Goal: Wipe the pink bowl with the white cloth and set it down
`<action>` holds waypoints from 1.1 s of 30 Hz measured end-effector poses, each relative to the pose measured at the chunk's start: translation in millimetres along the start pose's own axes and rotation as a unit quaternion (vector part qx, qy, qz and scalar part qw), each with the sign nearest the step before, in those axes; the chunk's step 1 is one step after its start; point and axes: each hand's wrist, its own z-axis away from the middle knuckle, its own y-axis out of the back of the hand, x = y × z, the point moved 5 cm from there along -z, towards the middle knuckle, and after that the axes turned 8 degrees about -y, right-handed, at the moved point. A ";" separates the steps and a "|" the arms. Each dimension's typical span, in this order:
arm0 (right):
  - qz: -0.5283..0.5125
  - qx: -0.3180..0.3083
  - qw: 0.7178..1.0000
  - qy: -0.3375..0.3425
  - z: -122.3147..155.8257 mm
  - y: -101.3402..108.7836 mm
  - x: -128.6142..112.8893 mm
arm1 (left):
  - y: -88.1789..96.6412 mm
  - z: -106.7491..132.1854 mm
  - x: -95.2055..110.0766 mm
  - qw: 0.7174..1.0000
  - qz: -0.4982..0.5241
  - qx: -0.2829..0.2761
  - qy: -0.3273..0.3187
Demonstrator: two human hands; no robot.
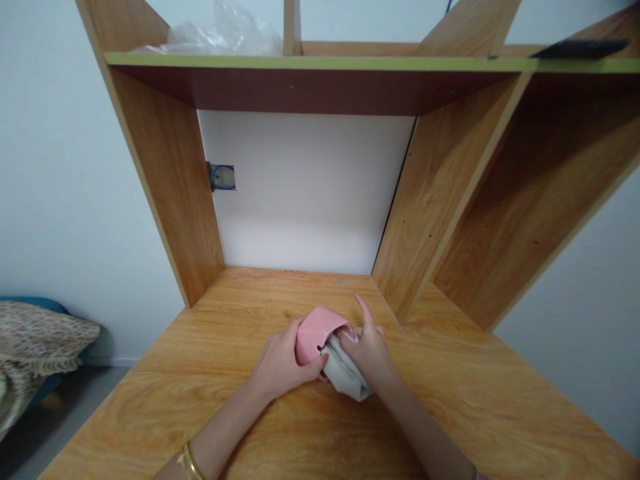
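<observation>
A small pink bowl (pixel 316 331) is tilted on its side above the wooden desk (pixel 210 373), near the middle. My left hand (pixel 280 363) wraps round the bowl's left side and holds it. My right hand (pixel 367 350) is closed on a whitish cloth (pixel 345 375) and presses it against the bowl's rim and inside, with the index finger sticking up. The cloth hangs down to the desk under my right wrist. A gold bangle (pixel 189 461) sits on my left wrist.
The desk has wooden side panels (pixel 170 173) and a shelf (pixel 310 63) overhead with a clear plastic bag (pixel 220 33) and a dark flat object (pixel 580 48). A wall socket hole (pixel 221 177) shows at the back. A patterned bed cover (pixel 35 340) lies at the far left.
</observation>
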 end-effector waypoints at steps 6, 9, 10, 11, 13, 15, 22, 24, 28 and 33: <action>0.016 -0.009 0.999 0.043 1.5 -2.9 -5.3 | -1.2 -6.2 -17.3 0.989 0.128 0.061 0.047; 0.003 -0.015 0.999 0.030 0.2 -3.0 -3.3 | -4.0 -9.0 -30.9 0.974 0.190 0.085 0.091; -0.003 -0.016 1.000 0.024 -0.3 -2.8 -2.6 | -5.0 -9.4 -36.0 0.966 0.216 0.095 0.108; -0.008 -0.018 1.000 0.018 -0.6 -2.6 -1.9 | -6.0 -9.4 -41.0 0.956 0.244 0.109 0.125; -0.010 -0.021 1.000 0.013 -0.9 -3.0 -0.9 | -8.4 -8.3 -50.6 0.932 0.298 0.136 0.159; -0.005 -0.027 0.999 0.018 -0.3 -5.3 -0.5 | -12.1 -6.5 -58.4 0.914 0.327 0.148 0.188; 0.025 -0.049 0.997 0.049 3.1 -16.5 1.8 | -21.6 -7.1 -73.1 0.873 0.406 0.141 0.229; 0.037 -0.054 0.996 0.056 3.4 -17.3 2.1 | -21.3 -8.8 -75.7 0.858 0.434 0.147 0.234; 0.072 -0.072 0.993 0.064 5.8 -17.7 0.3 | -19.5 -10.5 -78.4 0.830 0.476 0.165 0.241; 0.102 -0.151 0.977 0.110 14.8 -22.7 -10.1 | -21.0 -10.3 -79.2 0.813 0.500 0.171 0.245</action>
